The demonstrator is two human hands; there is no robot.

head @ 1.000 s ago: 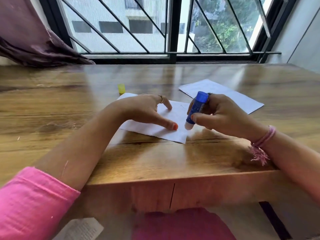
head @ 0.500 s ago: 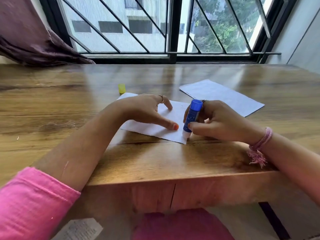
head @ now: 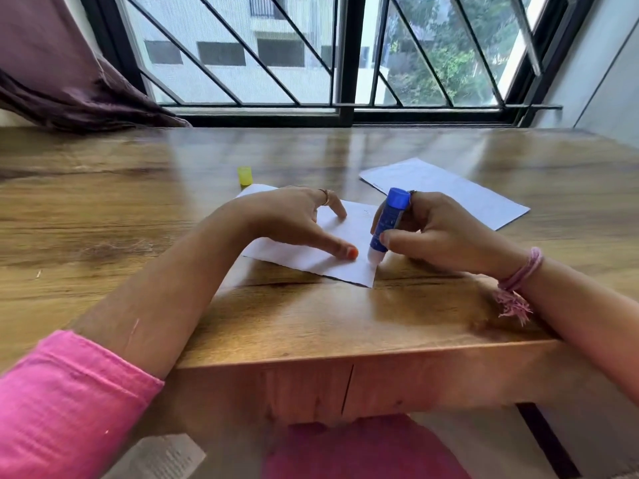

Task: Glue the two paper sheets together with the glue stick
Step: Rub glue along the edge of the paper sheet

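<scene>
A white paper sheet lies near the middle of the wooden table. My left hand rests flat on it, fingers spread, thumb pressing near its right edge. My right hand grips a blue glue stick, held tilted with its white tip down on the sheet's right edge close to the near corner. A second white sheet lies apart at the back right. The yellow glue cap stands just behind the first sheet.
The table's front edge runs close below the sheet. A barred window and a purple curtain stand behind the table. A printed paper lies low down by my lap.
My right hand slid the glue stick toward me along the sheet's right edge to the near corner, then back up a little. My left hand has stayed pressed on the sheet.
</scene>
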